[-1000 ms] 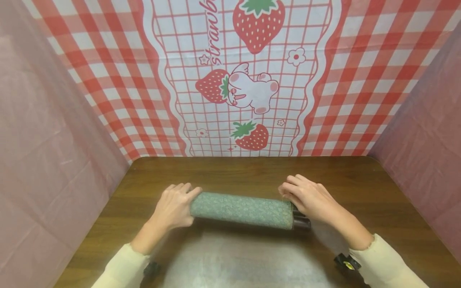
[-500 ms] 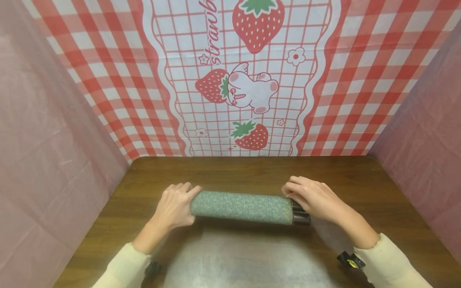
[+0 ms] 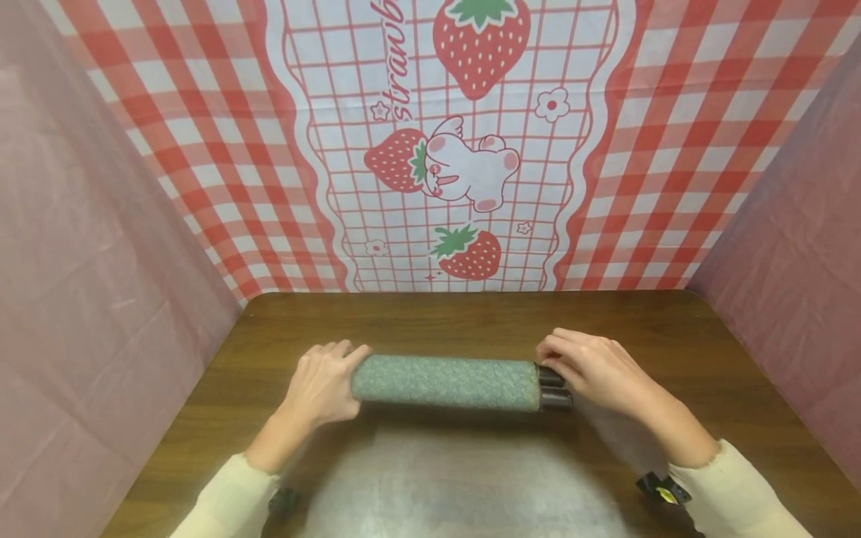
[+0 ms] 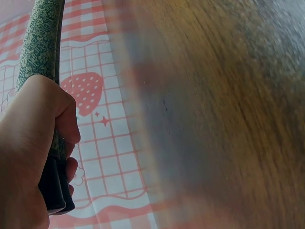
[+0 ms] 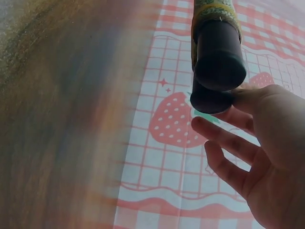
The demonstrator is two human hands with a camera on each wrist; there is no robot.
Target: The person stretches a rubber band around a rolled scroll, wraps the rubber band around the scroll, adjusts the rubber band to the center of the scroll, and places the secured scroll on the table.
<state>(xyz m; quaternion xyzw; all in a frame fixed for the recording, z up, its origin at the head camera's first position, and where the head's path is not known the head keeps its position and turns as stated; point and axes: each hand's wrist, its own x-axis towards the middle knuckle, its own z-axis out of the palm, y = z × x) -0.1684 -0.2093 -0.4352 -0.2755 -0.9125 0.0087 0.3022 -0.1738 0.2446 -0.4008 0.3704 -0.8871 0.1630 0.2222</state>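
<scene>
A scroll (image 3: 447, 382), rolled up and covered in green patterned brocade, is held crosswise above the table. From its right end stick two dark rod ends (image 3: 556, 400), side by side. My left hand (image 3: 323, 385) grips the left end; in the left wrist view its fingers curl round the brocade, just above two black rod ends (image 4: 53, 188). At the other end, my right hand (image 3: 599, 373) pinches the farther rod end (image 5: 209, 99) between thumb and index finger. Its remaining fingers (image 5: 228, 143) are spread loosely away from the scroll in the right wrist view.
Under the scroll lies a brown wooden table (image 3: 471, 321) with a pale glare at its near side. A red-and-white strawberry cloth (image 3: 464, 149) hangs behind it. Pink cloth (image 3: 121, 261) walls in both sides. A black wrist device (image 3: 662, 489) shows by the right sleeve.
The scroll's right end has risen a little, so it now lies nearly level. My right hand has shifted slightly right, showing more of the rod ends. My left hand stays almost still.
</scene>
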